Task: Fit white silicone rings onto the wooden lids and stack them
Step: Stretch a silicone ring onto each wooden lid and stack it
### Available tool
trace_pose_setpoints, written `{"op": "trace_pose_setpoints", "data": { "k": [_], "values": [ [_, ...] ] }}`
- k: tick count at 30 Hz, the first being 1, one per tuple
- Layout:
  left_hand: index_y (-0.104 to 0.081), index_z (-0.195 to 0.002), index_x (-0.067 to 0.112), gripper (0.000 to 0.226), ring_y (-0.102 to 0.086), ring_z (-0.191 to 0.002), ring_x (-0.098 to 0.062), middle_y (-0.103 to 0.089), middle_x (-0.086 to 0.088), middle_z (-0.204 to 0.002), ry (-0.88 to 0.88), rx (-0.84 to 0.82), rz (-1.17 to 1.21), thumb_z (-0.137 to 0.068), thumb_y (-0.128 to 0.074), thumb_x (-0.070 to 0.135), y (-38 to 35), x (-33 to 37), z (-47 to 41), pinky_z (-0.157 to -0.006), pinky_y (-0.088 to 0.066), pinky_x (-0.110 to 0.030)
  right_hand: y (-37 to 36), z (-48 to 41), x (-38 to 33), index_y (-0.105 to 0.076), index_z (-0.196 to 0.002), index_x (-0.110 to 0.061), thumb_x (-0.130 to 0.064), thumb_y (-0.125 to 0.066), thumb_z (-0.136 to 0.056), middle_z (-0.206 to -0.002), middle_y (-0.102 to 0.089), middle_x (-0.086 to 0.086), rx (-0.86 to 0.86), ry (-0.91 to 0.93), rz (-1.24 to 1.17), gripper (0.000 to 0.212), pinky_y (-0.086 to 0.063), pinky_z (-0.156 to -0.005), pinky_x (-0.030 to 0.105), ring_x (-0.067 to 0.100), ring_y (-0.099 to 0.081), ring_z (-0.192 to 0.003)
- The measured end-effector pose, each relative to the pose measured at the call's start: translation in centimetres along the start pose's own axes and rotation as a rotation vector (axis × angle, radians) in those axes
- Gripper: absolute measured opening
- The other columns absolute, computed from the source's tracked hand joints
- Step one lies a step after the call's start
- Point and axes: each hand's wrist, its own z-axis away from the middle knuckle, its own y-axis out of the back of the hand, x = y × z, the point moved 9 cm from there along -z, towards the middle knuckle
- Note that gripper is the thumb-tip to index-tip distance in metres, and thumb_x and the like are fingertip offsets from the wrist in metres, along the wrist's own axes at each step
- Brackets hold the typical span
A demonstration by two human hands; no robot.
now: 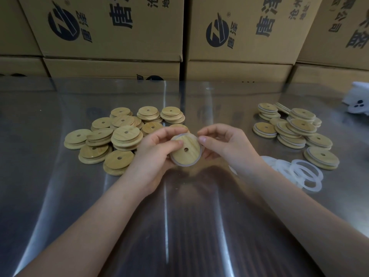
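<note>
The left hand (157,148) has its fingers curled under a round pale wooden lid with a small centre hole (185,150) and its thumb pressed on the face. The right hand (225,144) pinches the lid's upper right edge between thumb and forefinger, where a translucent white silicone ring (180,164) runs round the rim. The lid is held tilted, clear of the surface, above the middle of the shiny metal table (79,196). In my judgement the ring is only partly seated. If the pinch slackens before the last stretch drops in, the ring may spring off the rim or roll and twist, and a ring seated unevenly would make the lid sit crooked in a stack. The lid itself rests on few fingertips and could slip onto the metal. The heap of bare wooden lids (119,134) lies left of centre toward the far edge, just beyond the left hand. The heap of ringed lids (295,128) lies toward the right edge in loose, leaning stacks, and another lid set on them carelessly may tip them. The loose white rings (305,172) lie just beside the right forearm, which hides some of them and could sweep them aside. Printed brown cardboard boxes (111,27) wall the far edge. A white object (357,100) at the far right corner cannot be identified.
</note>
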Motion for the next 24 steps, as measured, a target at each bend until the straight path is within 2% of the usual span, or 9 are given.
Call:
{"op": "trace_pose_setpoints", "data": {
  "k": [3,6,12,18,21,24],
  "values": [
    [-0.071,-0.103,0.011,0.027,-0.072,-0.089,-0.017,-0.075,-0.006,-0.098,0.019,-0.004,0.065,-0.092,-0.053,-0.005,0.0,-0.1,-0.1,-0.076,-0.061,-0.037,-0.2,0.1,0.1,-0.070,-0.093,-0.024,-0.012,-0.068,-0.090,-0.073,-0.068,0.000,-0.012,-0.015,-0.025,0.012,-0.053,-0.059,0.029,0.013,-0.061,-0.060],
    [-0.070,-0.103,0.012,0.026,-0.072,-0.089,-0.016,-0.075,-0.004,-0.097,0.002,-0.012,0.078,-0.092,-0.053,-0.005,-0.1,0.0,0.0,-0.074,-0.061,-0.034,-0.5,0.2,-0.1,-0.069,-0.105,-0.026,-0.011,-0.064,-0.092,-0.080,-0.070,0.003,-0.052,-0.009,-0.049,0.020,-0.056,-0.062,0.033,0.016,-0.063,-0.067],
    [-0.067,-0.106,0.011,0.023,-0.072,-0.088,-0.014,-0.076,-0.004,-0.097,-0.052,-0.016,0.086,-0.092,-0.055,-0.004,-0.2,0.5,0.2,-0.067,-0.058,-0.026,-1.4,0.6,-0.7,-0.069,-0.112,-0.022,-0.006,-0.062,-0.092,-0.088,-0.068,0.011,-0.121,0.024,-0.074,0.026,-0.056,-0.059,0.028,0.015,-0.064,-0.072],
    [-0.065,-0.111,0.015,0.023,-0.073,-0.092,-0.020,-0.076,-0.004,-0.099,-0.075,0.009,0.008,-0.091,-0.060,0.003,0.1,1.0,0.2,-0.080,-0.060,-0.041,-0.7,0.4,-1.0,-0.072,-0.106,-0.022,-0.002,-0.064,-0.089,-0.086,-0.069,0.010,-0.039,0.053,-0.120,0.027,-0.055,-0.055,0.025,0.015,-0.065,-0.069],
    [-0.064,-0.117,0.019,0.034,-0.072,-0.096,-0.020,-0.074,-0.001,-0.104,-0.108,-0.009,-0.114,-0.086,-0.069,0.007,0.0,1.2,0.3,-0.086,-0.058,-0.047,0.0,0.3,-0.8,-0.073,-0.103,-0.025,-0.002,-0.064,-0.089,-0.086,-0.070,0.010,0.017,0.055,-0.173,0.028,-0.057,-0.055,0.028,0.019,-0.065,-0.070],
    [-0.059,-0.126,0.025,0.057,-0.069,-0.100,-0.009,-0.070,0.005,-0.113,-0.198,-0.038,-0.330,-0.076,-0.080,0.007,-0.5,1.5,0.4,-0.089,-0.057,-0.035,0.4,0.2,-0.5,-0.073,-0.105,-0.023,-0.004,-0.064,-0.090,-0.088,-0.073,0.007,0.032,0.022,-0.227,0.026,-0.058,-0.057,0.028,0.019,-0.068,-0.074]
  ]
}}
